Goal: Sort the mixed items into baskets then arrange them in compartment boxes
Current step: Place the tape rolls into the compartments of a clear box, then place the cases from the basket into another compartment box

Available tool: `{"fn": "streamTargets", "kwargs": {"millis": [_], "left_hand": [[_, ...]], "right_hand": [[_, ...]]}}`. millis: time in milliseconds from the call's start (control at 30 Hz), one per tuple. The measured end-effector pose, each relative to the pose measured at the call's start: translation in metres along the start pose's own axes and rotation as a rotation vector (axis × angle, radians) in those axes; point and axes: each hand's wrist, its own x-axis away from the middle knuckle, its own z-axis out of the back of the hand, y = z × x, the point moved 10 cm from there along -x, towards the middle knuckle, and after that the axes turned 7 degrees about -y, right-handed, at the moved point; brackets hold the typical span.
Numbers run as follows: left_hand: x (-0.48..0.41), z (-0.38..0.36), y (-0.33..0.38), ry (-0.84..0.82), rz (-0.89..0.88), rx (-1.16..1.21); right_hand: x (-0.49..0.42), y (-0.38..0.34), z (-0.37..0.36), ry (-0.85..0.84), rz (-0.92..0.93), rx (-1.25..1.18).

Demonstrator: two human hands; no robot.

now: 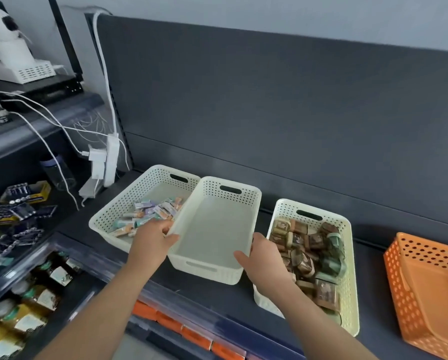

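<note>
An empty cream perforated basket is held above the dark shelf, tilted and overlapping the left basket. My left hand grips its left rim and my right hand grips its right rim. To its left, a cream basket holds small pastel tubes and packets. On the right stands a third cream basket filled with brown and green wrapped boxes.
An orange perforated basket stands at the far right on the shelf. A power strip with white cables hangs at the back left. Battery packs and jars fill shelves on the left. Orange boxes line the shelf below.
</note>
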Motion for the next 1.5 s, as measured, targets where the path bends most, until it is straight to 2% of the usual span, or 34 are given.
{"fn": "streamTargets", "kwargs": {"millis": [167,200,267,433,567,733,933,1233,1367,1500], "left_hand": [[0.002,0.002,0.016,0.068,-0.055,-0.255],[0.005,0.006,0.025,0.097,-0.067,-0.267],[0.012,0.006,0.048,0.104,-0.097,-0.149],[0.034,-0.045,0.124,-0.122,-0.193,0.235],[0.036,-0.111,0.152,-0.334,-0.166,0.209],[0.035,-0.151,0.162,-0.432,-0.079,0.11],[0.04,-0.154,0.166,-0.43,-0.039,0.235],[0.048,-0.109,0.193,-0.429,-0.233,0.526],[0.056,-0.097,0.232,-0.489,-0.335,0.615],[0.083,-0.11,0.286,-0.614,-0.463,0.674]], "right_hand": [[0.008,-0.01,0.011,0.012,0.092,0.147],[0.014,-0.012,0.017,0.026,0.121,0.17],[0.027,-0.01,0.035,0.059,0.149,0.2],[0.055,0.038,0.098,0.242,0.101,0.176],[0.064,0.105,0.132,0.341,-0.034,0.112],[0.054,0.174,0.112,0.207,-0.22,-0.1],[0.057,0.173,0.091,0.163,-0.121,-0.412],[0.111,0.141,0.114,0.307,-0.009,-0.661],[0.151,0.146,0.139,0.432,-0.01,-0.779],[0.209,0.167,0.161,0.597,-0.036,-1.006]]}}
